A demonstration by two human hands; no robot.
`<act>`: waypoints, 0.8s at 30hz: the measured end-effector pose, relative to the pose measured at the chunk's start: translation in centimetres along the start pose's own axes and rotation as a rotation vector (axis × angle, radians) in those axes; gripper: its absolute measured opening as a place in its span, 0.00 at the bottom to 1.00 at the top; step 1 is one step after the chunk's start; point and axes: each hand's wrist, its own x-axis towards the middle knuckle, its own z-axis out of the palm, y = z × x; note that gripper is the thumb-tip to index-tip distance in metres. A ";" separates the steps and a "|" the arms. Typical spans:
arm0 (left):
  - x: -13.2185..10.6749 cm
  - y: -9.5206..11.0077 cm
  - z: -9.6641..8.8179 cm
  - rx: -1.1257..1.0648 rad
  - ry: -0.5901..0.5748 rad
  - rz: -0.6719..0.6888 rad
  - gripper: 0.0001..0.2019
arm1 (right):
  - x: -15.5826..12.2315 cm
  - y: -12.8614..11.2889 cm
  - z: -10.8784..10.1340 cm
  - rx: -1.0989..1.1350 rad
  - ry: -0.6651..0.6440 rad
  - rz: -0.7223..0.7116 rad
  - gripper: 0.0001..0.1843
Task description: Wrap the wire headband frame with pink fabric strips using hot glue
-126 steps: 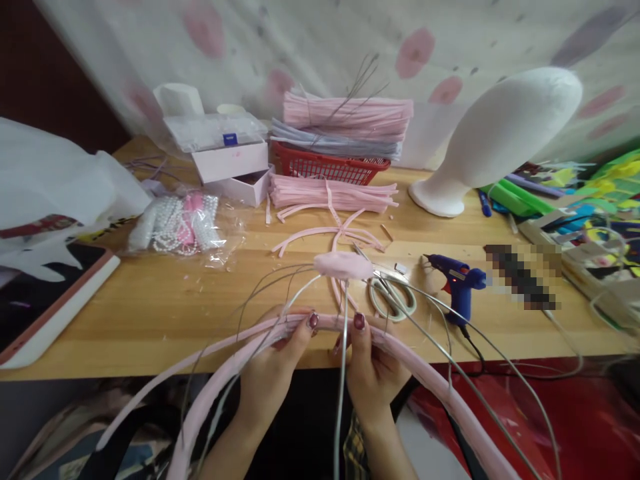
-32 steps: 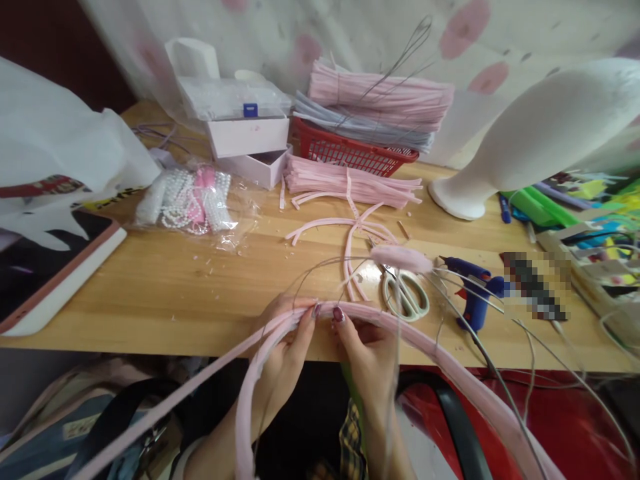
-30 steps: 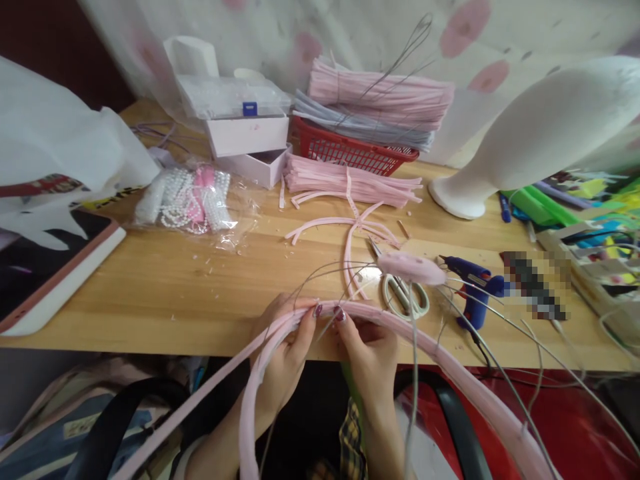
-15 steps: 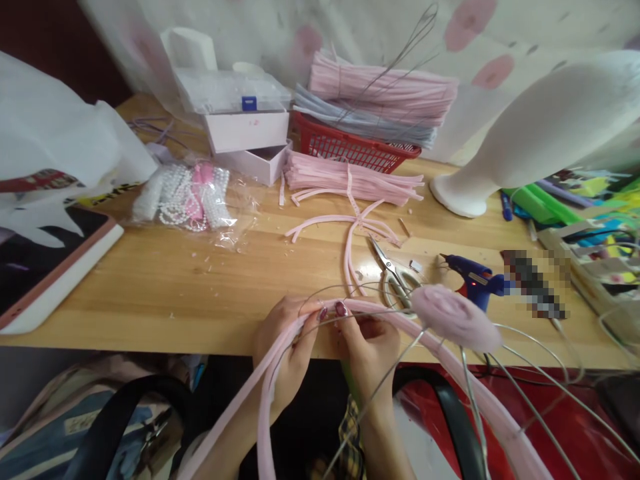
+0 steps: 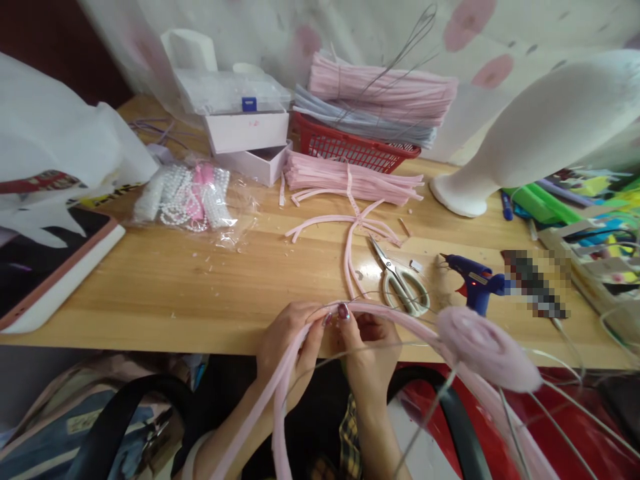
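Note:
Both hands pinch a long, curved pink fuzzy strip (image 5: pixel 400 318) at the table's front edge. My left hand (image 5: pixel 287 343) is closed on it, thumb and fingers pressed together, with two loose strands trailing down over the forearm. Close beside it, my right hand (image 5: pixel 373 350) grips the same strip, its thumb on top. A pink spiral rosette (image 5: pixel 483 347) with thin metal wires radiating from it hangs at the right, in front of the strip. Just beyond my right hand lie scissors (image 5: pixel 403 287) and several loose pink strips (image 5: pixel 349 257).
A blue glue gun (image 5: pixel 475 280) lies to the right. At the back are a pink strip bundle (image 5: pixel 350 179), a red basket (image 5: pixel 345 143) with more bundles, white boxes (image 5: pixel 247 130) and a white foam form (image 5: pixel 530 127). Bagged pearl strings (image 5: pixel 195 197) and a tablet-like device (image 5: pixel 55 267) lie left.
The rosette and its wires have swung right and down, showing more of the scissors. The trailing strands have shifted right. Both hands keep their pinch on the strip, nearly in place.

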 end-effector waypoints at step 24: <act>0.4 -0.5 0.1 -0.205 -0.030 -0.400 0.05 | 0.5 -0.5 0.1 0.045 -0.192 -0.010 0.10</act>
